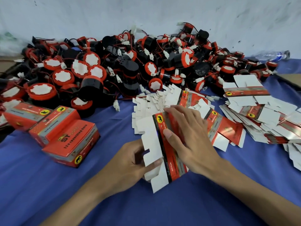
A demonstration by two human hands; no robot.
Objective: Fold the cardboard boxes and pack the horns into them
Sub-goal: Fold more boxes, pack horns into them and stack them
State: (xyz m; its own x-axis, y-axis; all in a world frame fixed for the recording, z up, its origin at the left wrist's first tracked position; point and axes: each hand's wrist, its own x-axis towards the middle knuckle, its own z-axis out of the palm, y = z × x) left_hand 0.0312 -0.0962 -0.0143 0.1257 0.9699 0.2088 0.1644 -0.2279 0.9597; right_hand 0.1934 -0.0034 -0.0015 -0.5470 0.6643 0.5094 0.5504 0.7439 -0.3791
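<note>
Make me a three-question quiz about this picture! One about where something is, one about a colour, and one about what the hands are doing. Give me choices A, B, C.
1. Where are the closed boxes?
A. On the person's left
B. On top of the pile of horns
C. Under the bottle

2. What colour is the cloth on the table?
A. Green
B. Yellow
C. Blue

3. What is the left hand doing?
A. Resting empty on the cloth
B. Holding a flat box
C. Picking up a horn

Answers:
1. A, the closed boxes sit left of the hands, in front of the pile of horns.
2. C, blue cloth shows all around the arms.
3. B, its thumb and fingers pinch the white flap while the right hand rests on the red part.
</note>
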